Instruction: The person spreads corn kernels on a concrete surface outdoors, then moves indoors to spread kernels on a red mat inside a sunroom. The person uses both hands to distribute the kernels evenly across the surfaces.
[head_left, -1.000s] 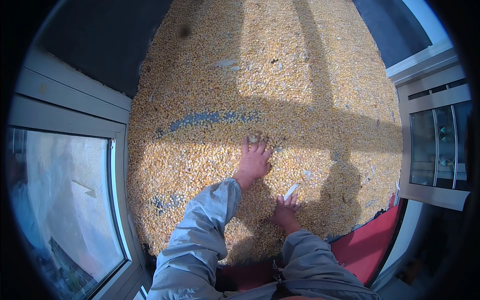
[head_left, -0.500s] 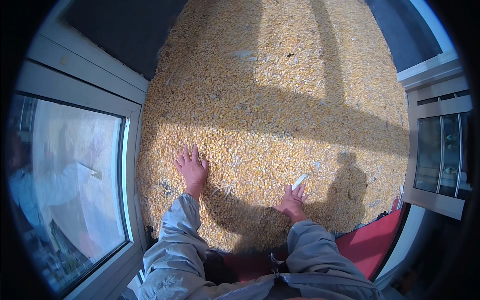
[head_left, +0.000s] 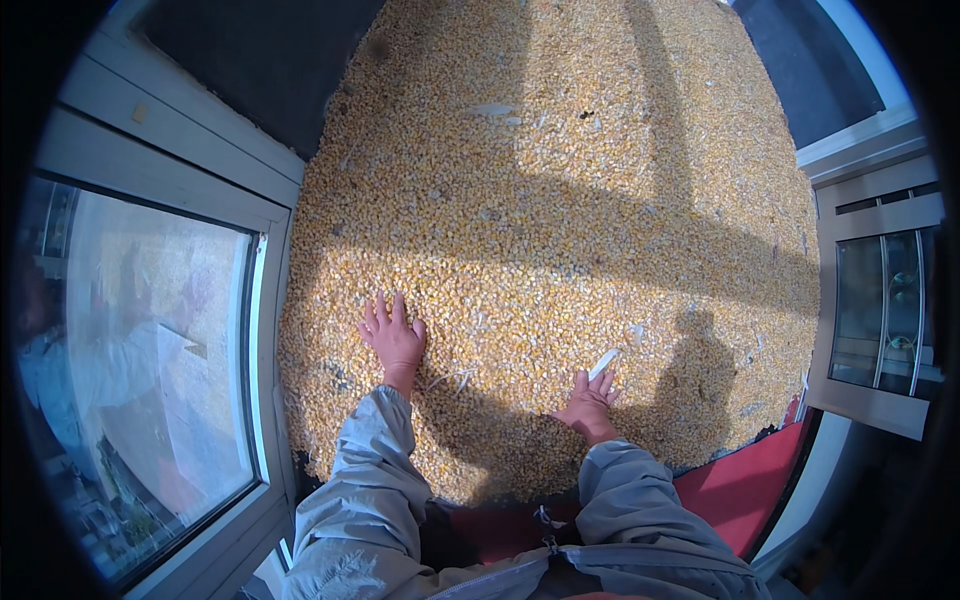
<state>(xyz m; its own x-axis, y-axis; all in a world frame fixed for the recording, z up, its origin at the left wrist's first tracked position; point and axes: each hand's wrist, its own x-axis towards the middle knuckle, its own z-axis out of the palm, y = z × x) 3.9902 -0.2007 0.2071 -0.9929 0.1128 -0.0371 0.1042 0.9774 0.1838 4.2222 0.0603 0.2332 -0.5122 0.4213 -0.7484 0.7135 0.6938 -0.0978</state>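
Loose yellow corn kernels (head_left: 540, 310) lie in a wide, thick layer in front of me. My left hand (head_left: 396, 342) rests palm down on them at the left, fingers spread. Lower and to the right, my right hand (head_left: 588, 408) also lies on the kernels with its fingers apart. Just beyond its fingertips is a pale strip of corn husk (head_left: 603, 364). Thin pale husk shreds (head_left: 452, 380) lie beside my left wrist. Neither hand grips anything.
A white-framed glass door (head_left: 160, 340) stands open on the left, another glazed panel (head_left: 878, 300) on the right. Dark wall panels (head_left: 250, 70) flank the corn farther off. A red surface (head_left: 745, 485) borders it near me. More husk bits (head_left: 492, 109) lie farther away.
The view has shifted slightly, and both hands appear a little farther right in it. They stay spread on the kernels, and the corn around them looks much the same.
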